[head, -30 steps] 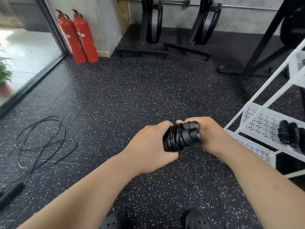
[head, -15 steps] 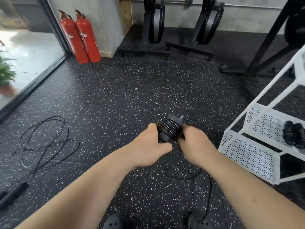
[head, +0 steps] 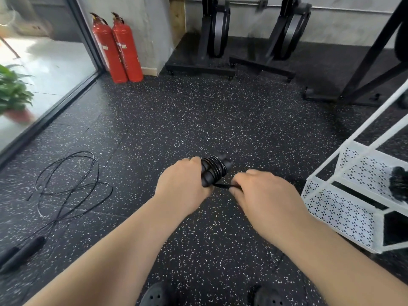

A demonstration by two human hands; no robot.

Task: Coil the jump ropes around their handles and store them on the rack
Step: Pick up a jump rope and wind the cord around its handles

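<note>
Centre frame: your left hand [head: 184, 184] grips the paired handles [head: 213, 171], cord already wound round them. Your right hand [head: 262, 191] pinches the cord tail [head: 223, 185] just beside them. Let tension drop and the wraps will likely slip loose. Rack [head: 344, 208] sits at right with one bundle [head: 398, 184] stored; another loose rope [head: 66, 184] lies lower left.

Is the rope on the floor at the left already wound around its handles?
No, that rope sprawls in loose loops on the floor, with its handles lying bare beside it.
</note>
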